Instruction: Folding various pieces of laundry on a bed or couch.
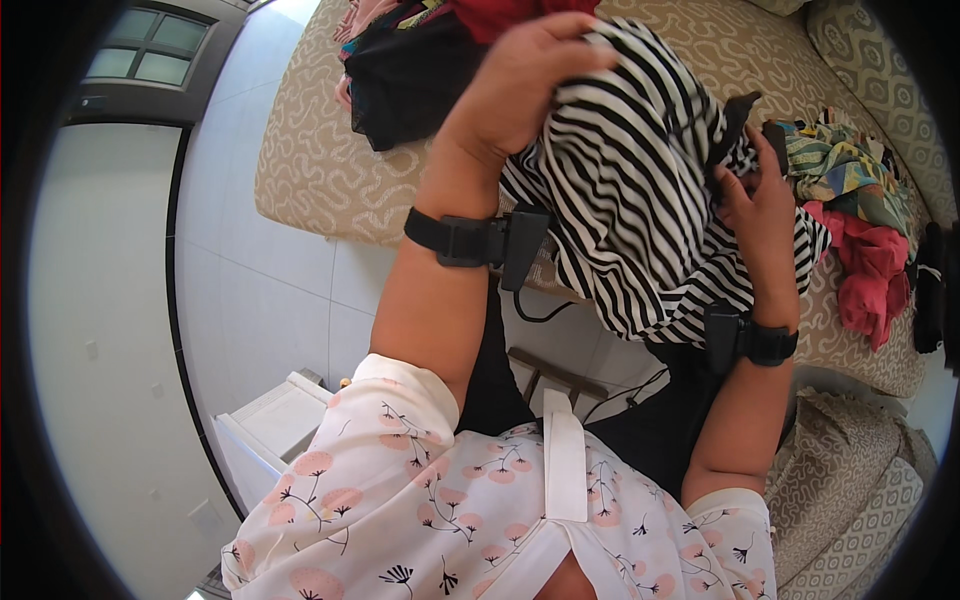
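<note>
A black-and-white striped garment point(630, 170) is spread in front of me, partly on the patterned sofa seat and hanging over its front edge. My left hand point(525, 75) grips its upper left side, the fingers slightly blurred and bent over the cloth. On the right, my right hand point(757, 195) has thumb and fingers closed on the garment's edge, near a dark piece of fabric point(737, 115). Both wrists wear black straps with small black boxes.
The beige patterned sofa point(310, 150) carries black clothing point(410, 80) and a red piece point(500, 12) at the far left. At right lie a multicoloured garment point(840, 165) and a pink-red one point(870, 270). A white box-like item point(275, 420) stands on the tiled floor.
</note>
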Demonstrator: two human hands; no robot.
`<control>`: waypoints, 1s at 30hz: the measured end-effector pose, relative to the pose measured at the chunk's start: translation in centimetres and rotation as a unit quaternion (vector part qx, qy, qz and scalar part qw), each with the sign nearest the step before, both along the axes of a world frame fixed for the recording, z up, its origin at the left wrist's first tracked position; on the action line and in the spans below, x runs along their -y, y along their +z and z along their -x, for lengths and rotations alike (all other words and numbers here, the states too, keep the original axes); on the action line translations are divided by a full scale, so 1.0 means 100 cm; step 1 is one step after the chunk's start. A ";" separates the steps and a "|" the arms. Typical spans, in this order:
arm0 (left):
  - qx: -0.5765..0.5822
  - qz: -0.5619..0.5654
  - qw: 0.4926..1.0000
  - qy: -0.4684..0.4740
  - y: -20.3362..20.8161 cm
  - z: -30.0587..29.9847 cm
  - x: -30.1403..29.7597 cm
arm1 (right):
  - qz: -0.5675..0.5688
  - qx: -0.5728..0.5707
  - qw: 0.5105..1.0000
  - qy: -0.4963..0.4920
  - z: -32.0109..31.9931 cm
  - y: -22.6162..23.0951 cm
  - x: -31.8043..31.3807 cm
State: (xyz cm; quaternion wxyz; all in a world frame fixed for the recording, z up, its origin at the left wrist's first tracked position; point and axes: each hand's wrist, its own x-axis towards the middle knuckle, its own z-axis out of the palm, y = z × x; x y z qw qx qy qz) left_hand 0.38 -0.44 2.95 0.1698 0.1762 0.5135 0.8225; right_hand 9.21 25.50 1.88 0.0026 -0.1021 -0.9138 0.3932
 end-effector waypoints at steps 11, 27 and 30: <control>-0.049 -0.265 0.960 0.080 -0.006 0.023 0.025 | 0.368 -0.336 0.857 -0.131 0.018 -0.006 -0.049; -0.223 0.226 0.942 0.110 -0.022 0.008 -0.019 | -0.053 -0.204 0.976 -0.053 0.014 -0.008 -0.036; -0.286 0.369 0.883 0.056 -0.031 0.000 -0.025 | -0.095 -0.175 0.978 0.065 0.011 -0.019 -0.013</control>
